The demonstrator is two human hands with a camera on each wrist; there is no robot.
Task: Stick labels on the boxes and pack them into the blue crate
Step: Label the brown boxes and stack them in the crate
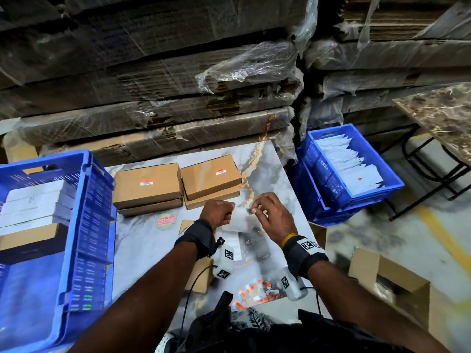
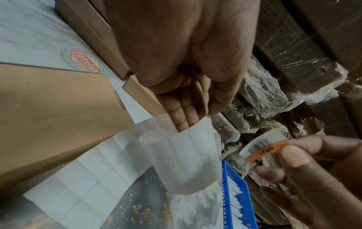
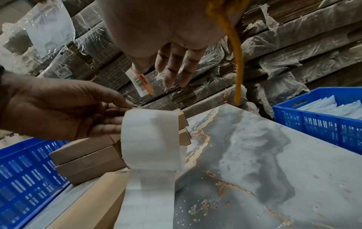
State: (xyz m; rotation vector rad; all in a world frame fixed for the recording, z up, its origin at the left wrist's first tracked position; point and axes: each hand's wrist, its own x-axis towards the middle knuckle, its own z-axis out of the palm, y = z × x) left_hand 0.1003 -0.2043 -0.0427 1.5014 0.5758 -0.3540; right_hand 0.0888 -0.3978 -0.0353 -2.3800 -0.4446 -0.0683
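Head view: the blue crate [image 1: 84,225] sits left of the tabletop [image 1: 277,179], partly filled; the boxes [image 1: 147,184] stack behind both hands. Left hand [image 1: 216,212] pinches the backing strip [image 2: 188,162]; right hand [image 1: 272,215] pinches a peeled label [image 2: 262,147]. Dangling, the label could curl onto itself or stick to fingers before reaching a box.
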